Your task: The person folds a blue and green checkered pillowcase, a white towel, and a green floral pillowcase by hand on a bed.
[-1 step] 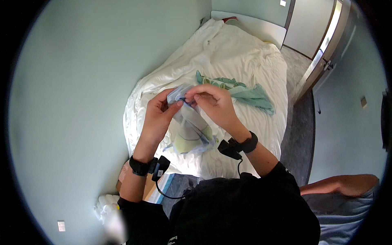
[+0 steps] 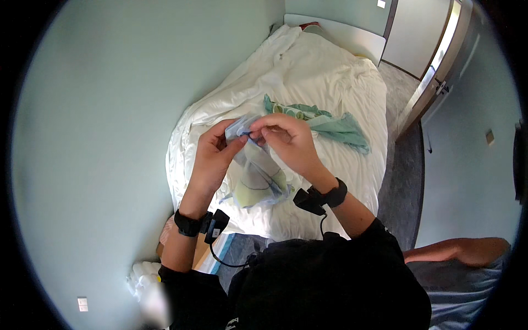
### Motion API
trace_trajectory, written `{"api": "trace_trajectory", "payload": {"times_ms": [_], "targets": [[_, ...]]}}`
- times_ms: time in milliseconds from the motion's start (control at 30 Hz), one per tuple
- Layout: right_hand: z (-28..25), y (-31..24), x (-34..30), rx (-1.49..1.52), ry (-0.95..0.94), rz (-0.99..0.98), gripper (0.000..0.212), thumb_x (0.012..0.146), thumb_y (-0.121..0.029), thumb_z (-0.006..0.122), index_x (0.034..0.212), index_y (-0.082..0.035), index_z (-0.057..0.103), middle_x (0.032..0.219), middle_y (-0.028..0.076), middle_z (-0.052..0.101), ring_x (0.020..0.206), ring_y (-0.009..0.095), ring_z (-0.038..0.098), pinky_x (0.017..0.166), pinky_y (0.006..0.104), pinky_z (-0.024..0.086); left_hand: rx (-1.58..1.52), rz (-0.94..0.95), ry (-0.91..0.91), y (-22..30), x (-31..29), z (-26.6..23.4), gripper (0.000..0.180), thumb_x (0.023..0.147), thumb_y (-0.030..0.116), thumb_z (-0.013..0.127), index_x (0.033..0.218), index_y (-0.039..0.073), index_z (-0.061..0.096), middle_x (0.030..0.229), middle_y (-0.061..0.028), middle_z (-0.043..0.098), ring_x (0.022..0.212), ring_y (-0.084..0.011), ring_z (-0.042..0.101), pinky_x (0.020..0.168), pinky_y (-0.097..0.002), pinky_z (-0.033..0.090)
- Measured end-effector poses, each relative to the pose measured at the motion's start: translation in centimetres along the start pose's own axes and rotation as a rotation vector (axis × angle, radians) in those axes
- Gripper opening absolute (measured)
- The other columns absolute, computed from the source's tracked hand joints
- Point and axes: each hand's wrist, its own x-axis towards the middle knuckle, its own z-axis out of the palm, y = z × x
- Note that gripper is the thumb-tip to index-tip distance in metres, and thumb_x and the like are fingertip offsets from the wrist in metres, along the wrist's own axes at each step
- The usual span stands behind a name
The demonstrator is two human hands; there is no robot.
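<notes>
Both my hands are raised over the near half of the bed, working at the top end of a thin pale blue and light green cloth (image 2: 256, 170). My left hand (image 2: 213, 149) pinches its upper edge between thumb and fingers. A narrow dark blue strip (image 2: 247, 133) shows there, possibly a cord or tie. Close to the right of it, my right hand (image 2: 287, 136) has its thumb and fingertips brought together at the same spot; what exactly they grip is partly hidden. The lower part of the cloth hangs down in folds in front of the white bedding.
A green patterned cloth (image 2: 338, 129) lies crumpled on the white bedding (image 2: 308, 66), beyond my right hand. The wall (image 2: 121, 121) runs along the left. Another person's arm (image 2: 456, 250) is at the lower right. A door (image 2: 429, 88) stands at the far right.
</notes>
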Motion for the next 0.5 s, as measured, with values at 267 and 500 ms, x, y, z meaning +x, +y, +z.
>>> {"api": "trace_trajectory", "payload": {"times_ms": [267,500], "targets": [[1.3,-1.4,-0.2,-0.422,0.289,-0.157,0.021,0.065,0.006,0.055,0.084,-0.004,0.055,0.088,0.009,0.05,0.072,0.019,0.052,0.06,0.0255,0.044,-0.038,0.025,0.034,0.2,-0.4,1.5,0.03,0.078,-0.002,0.046,0.107,0.0,0.049,0.09,-0.0016,0.054,0.079,-0.0063,0.048,0.069,-0.0176,0.038],[-0.7,-0.6,0.4,-0.634,0.072,-0.447,0.017,0.063,-0.003,0.061,0.078,-0.006,0.056,0.08,0.007,0.051,0.073,0.023,0.048,0.063,0.0292,0.04,-0.164,-0.125,0.005,-0.6,-1.2,1.4,0.029,0.085,0.01,0.039,0.111,0.0,0.047,0.08,0.0041,0.049,0.062,-0.0004,0.037,0.053,-0.0138,0.029]]}}
